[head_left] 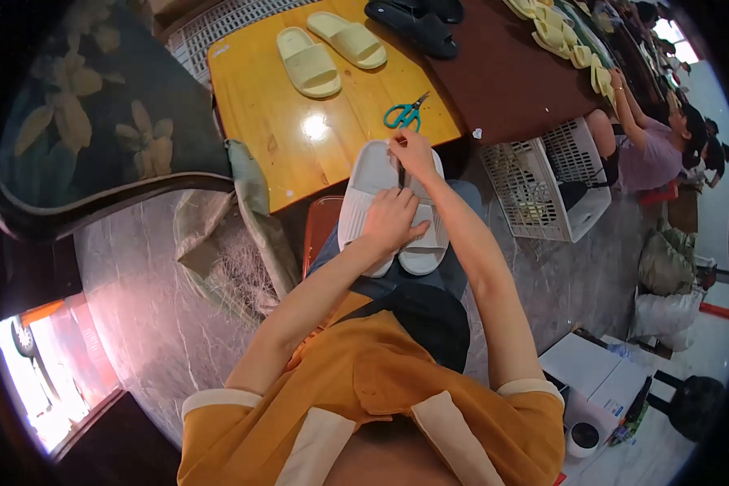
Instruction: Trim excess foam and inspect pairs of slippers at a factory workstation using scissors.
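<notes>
A pair of white slippers (363,182) rests side by side on my lap, toes and heels nearly in line. My left hand (391,219) lies across the inner sides of both slippers, fingers curled over the gap and its thumb against the right slipper (424,257). Farther up, my right hand (415,155) pinches at the far inner edges. What its fingertips hold is hidden; a thin dark strip (402,175) shows between the slippers below them. Just beyond that hand, teal-handled scissors (407,112) lie on the yellow wooden table (255,105).
Two pale yellow slippers (309,65) lie on the table, with black slippers (419,28) farther back. At right stands a white plastic basket (535,190), near a seated person (656,150) handling yellow slippers. An open woven sack (243,243) sits at left, beside a dark floral chair (97,113).
</notes>
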Demonstrator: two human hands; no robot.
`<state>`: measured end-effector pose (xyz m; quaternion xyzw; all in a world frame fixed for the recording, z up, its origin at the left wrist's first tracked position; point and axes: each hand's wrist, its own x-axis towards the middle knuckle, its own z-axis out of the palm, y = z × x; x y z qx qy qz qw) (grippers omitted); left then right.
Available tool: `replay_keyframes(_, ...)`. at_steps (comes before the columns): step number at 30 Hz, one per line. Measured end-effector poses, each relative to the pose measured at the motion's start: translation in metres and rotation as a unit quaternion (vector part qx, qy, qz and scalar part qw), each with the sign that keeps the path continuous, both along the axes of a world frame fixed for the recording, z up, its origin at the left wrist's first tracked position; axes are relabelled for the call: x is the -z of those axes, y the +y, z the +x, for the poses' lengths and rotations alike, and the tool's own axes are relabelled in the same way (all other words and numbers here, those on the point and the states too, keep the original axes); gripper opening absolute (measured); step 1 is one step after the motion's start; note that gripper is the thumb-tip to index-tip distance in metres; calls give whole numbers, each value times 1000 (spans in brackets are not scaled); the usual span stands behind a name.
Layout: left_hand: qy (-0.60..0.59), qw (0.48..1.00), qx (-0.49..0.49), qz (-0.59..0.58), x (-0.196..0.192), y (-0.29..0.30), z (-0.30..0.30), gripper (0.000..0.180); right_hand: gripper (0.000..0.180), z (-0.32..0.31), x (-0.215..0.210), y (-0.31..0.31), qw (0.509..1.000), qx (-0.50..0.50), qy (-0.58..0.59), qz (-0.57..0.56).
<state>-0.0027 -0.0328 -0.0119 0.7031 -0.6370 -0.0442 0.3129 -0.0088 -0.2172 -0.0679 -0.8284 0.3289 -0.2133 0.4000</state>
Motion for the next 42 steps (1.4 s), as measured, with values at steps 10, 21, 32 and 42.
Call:
replay_keyframes(10,17,1000,-3,16,-2,-1,-1,46,17,-115,-36,-116,930,276,113,-213)
replay_keyframes(21,6,1000,0,13,-5,-2,-2,54,11,-128,-21,-119,929,149,167,-294)
replay_keyframes(32,262,960,-32,-93,-4,-4,15,50,29,-122,-87,80,996,-73,17,-49)
replay_keyframes(42,563,748,-328,-123,-58,99,102,36,45,-128,-85,87,983,-148,75,-75)
